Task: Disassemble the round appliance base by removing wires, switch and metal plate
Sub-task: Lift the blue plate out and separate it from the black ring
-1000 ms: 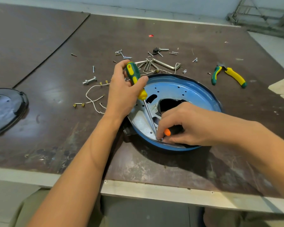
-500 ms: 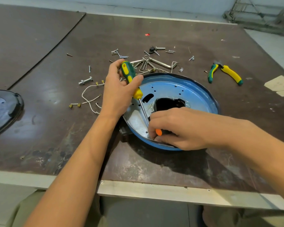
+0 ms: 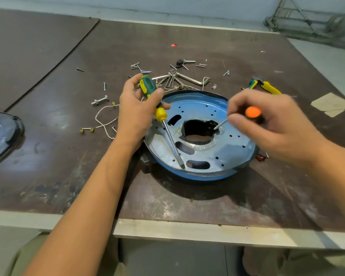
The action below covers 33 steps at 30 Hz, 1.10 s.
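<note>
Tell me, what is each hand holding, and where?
Left hand grips the big screwdriver by its green-and-yellow handle. Right hand holds the small screwdriver by its orange-ended handle.

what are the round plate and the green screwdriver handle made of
Round plate: seemingly sheet metal, shiny grey turning blue, with punched holes. Screwdriver handle: probably plastic with rubbery grip, green and yellow, dotted texture on the green.

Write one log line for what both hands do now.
left hand: grips green screwdriver, tip on metal plate's near edge | right hand: grips orange-capped screwdriver, tip at centre hole | plate: in blue base
</note>
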Tool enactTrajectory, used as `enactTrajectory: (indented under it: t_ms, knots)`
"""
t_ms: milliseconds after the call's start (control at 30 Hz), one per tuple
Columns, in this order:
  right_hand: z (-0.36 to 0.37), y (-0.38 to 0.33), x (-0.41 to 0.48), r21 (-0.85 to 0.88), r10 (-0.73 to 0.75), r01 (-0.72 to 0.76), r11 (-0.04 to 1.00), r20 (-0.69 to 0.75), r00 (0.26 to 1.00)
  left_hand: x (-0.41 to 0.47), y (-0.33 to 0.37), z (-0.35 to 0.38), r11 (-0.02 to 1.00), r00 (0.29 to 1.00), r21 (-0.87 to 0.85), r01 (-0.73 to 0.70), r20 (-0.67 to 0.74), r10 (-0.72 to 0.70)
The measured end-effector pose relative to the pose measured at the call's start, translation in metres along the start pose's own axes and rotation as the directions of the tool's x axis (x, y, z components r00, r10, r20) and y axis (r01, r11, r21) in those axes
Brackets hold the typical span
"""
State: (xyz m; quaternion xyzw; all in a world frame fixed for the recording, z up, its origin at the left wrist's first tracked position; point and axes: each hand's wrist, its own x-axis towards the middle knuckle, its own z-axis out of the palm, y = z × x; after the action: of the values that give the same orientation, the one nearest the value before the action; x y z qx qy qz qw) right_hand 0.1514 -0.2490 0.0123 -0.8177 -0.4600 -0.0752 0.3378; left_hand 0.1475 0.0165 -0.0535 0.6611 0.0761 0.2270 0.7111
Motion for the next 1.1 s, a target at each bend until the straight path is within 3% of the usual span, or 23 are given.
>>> enactTrajectory:
  t_ms: [133,233,300,367,433,467,533,600,667,767,833,967,1100]
  knots:
    - [-0.018,0.015,-0.011,0.305,0.154,-0.049,0.951,-0.334,0.93,0.001,0.003,-0.002,0.979,0.995,-0.185,0.089,-0.019,-0.094]
    - [-0.027,0.022,-0.014,0.487,0.287,-0.052,0.872,-0.422,0.86,0.003,0.006,-0.007,0.934,0.989,-0.34,0.108,-0.058,-0.136]
    - [-0.032,0.025,-0.015,0.682,0.459,-0.055,0.73,-0.428,0.779,0.005,0.008,-0.012,0.906,0.982,-0.41,0.105,-0.103,-0.16]
    - [-0.04,0.028,-0.016,0.872,0.629,0.056,0.486,-0.393,0.671,0.006,0.012,-0.018,0.891,0.976,-0.444,0.094,-0.136,-0.171]
    - [-0.052,0.035,-0.018,0.922,0.732,0.085,0.378,-0.354,0.582,0.004,0.014,-0.024,0.875,0.97,-0.475,0.093,-0.154,-0.187]
    - [-0.057,0.039,-0.02,0.919,0.764,0.0,0.394,-0.327,0.556,0.003,0.015,-0.027,0.874,0.966,-0.476,0.103,-0.161,-0.201]
    - [-0.059,0.049,-0.027,0.829,0.809,-0.32,0.46,-0.242,0.537,-0.001,0.016,-0.035,0.889,0.959,-0.435,0.144,-0.16,-0.234]
    - [-0.051,0.057,-0.036,0.593,0.845,-0.64,0.49,-0.143,0.514,-0.005,0.016,-0.045,0.925,0.962,-0.334,0.181,-0.137,-0.237]
    - [-0.039,0.061,-0.041,0.34,0.873,-0.814,0.471,-0.048,0.486,-0.009,0.014,-0.056,0.966,0.969,-0.161,0.204,-0.107,-0.222]
    - [-0.02,0.067,-0.038,0.084,0.887,-0.887,0.453,0.058,0.459,-0.016,0.01,-0.069,0.972,0.978,0.106,0.208,-0.057,-0.203]
    - [-0.013,0.07,-0.032,0.006,0.893,-0.896,0.445,0.075,0.444,-0.022,0.008,-0.072,0.954,0.978,0.215,0.209,-0.018,-0.21]
    - [-0.005,0.07,-0.027,-0.013,0.9,-0.903,0.429,0.091,0.427,-0.028,0.003,-0.071,0.87,0.975,0.458,0.181,0.029,-0.219]
    - [-0.003,0.064,-0.028,0.133,0.904,-0.895,0.425,-0.013,0.427,-0.027,0.003,-0.066,0.805,0.978,0.575,0.146,0.038,-0.204]
